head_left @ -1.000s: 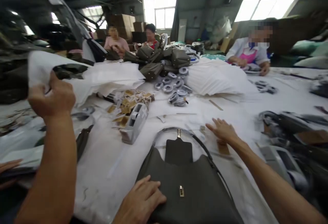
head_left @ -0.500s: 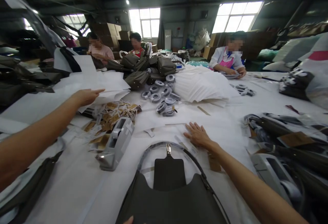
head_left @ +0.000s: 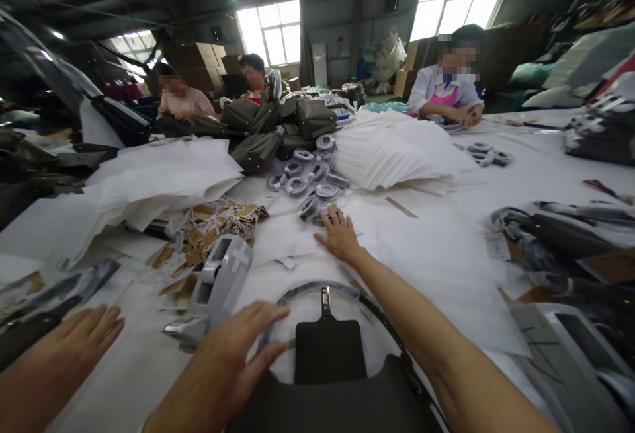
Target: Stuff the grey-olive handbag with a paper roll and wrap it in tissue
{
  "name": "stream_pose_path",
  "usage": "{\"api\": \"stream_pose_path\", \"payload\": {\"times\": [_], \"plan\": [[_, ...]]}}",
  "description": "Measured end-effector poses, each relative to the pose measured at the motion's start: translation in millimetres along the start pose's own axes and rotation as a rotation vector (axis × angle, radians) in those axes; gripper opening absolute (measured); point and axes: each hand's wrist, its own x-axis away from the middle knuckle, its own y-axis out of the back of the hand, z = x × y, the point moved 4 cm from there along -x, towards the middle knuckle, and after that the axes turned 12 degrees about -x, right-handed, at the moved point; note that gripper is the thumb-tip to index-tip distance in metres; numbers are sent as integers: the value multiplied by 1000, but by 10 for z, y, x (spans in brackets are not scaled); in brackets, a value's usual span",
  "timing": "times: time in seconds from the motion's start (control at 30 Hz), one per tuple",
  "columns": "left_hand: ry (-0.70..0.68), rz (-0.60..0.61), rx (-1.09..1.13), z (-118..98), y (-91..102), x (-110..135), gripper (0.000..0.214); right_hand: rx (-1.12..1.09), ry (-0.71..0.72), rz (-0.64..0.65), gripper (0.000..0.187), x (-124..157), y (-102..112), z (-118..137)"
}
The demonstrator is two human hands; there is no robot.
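Now my right hand [head_left: 340, 238] is reaching farther forward, fingers spread, to the wrapped coils [head_left: 317, 172], so only my left hand [head_left: 223, 352], thumb and fingers parted, is staying beside the dark bag [head_left: 322, 406].

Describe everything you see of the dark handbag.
The dark handbag looks leather-like and lies on the white work surface, top edge pointing away, lower part out of frame. A flat tab with a shiny metal clasp extends beyond its top edge, inside the arching strap. The left hand is by the strap's left side; contact is unclear.
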Motion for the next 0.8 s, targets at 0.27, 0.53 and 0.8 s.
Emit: {"api": "stream_pose_path", "payload": {"times": [0.27,0.53,0.8], "plan": [[114,535,-370,231,-961,-1450,60,-171,-31,170,66,18,692,-239],[123,512,-350,636,-1288,-1705,38,-26,-509,341,90,702,2020,-1613],[72,493,-413,646,-1315,-1797,35,146,-681,344,113,870,1675,-1692]]}}
